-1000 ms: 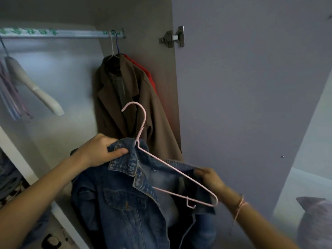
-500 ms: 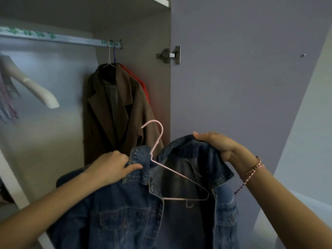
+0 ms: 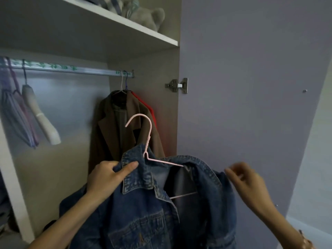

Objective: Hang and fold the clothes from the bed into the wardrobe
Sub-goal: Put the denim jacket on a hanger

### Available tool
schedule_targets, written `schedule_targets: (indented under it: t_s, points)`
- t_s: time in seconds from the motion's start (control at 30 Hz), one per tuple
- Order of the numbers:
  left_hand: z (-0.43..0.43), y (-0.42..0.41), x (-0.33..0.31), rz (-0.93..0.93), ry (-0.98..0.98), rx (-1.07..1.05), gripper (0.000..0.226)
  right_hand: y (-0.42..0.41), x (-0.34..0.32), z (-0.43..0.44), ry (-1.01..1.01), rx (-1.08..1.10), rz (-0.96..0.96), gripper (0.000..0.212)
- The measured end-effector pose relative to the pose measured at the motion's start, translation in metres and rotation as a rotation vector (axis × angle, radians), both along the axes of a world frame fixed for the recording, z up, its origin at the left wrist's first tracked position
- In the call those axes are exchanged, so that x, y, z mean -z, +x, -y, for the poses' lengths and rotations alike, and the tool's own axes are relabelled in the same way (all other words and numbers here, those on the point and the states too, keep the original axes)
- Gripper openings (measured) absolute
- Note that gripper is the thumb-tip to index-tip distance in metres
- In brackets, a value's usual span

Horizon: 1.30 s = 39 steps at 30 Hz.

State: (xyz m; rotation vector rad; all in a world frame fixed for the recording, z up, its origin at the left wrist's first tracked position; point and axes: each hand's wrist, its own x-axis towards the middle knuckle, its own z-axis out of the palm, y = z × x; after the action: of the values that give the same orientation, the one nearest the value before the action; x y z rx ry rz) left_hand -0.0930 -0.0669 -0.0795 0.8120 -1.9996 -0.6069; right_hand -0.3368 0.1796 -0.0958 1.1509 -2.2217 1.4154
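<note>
The grip of the left hand (image 3: 106,178) is closed on the collar of the blue denim jacket (image 3: 143,212), which is carried on a thin pink wire hanger (image 3: 150,126) just below and before the brown coat (image 3: 107,133). The grip of the right hand (image 3: 249,180), blurred right of that coat, cannot be told.

A grey plush bear (image 3: 145,14) sits on the shelf (image 3: 107,15) above the rail (image 3: 89,70). A cream padded hanger (image 3: 41,115) and purple hangers (image 3: 16,114) hang from the rail's left part. A brown coat (image 3: 106,133) and a red garment (image 3: 150,110) hang at its right end. A metal hinge (image 3: 177,85) sits just right of that end.

A home bedroom: an open wardrobe (image 3: 143,105) with hanging rail (image 3: 71,70), brown coat (image 3: 107,133) (soft toys (image 3: 143,13) shelved above).
</note>
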Motion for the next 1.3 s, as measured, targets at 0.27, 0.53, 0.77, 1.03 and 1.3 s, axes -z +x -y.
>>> schedule_targets:
  t_s: [0.27, 0.53, 0.77, 1.03, 1.3]
  points:
    - [0.0, 0.014, 0.0, -0.102, -0.157, 0.196, 0.077, 0.029, -0.031, 0.048, 0.228, -0.473, -0.001, 0.035]
    - [0.019, 0.041, 0.026, -0.025, -0.353, 0.118, 0.058, 0.023, -0.049, 0.073, -0.052, -0.354, 0.211, 0.036]
    - [-0.026, 0.002, 0.031, 0.068, -0.257, 0.062, 0.055, 0.043, -0.03, 0.087, 0.072, -0.197, 0.221, 0.049]
    - [-0.055, -0.027, 0.013, 0.217, -0.636, 0.05, 0.024, 0.102, -0.029, 0.094, 0.191, -0.318, -0.126, 0.028]
    - [-0.029, -0.011, -0.004, 0.187, -0.442, 0.007, 0.02, 0.064, -0.014, 0.069, 0.292, -0.545, 0.334, 0.084]
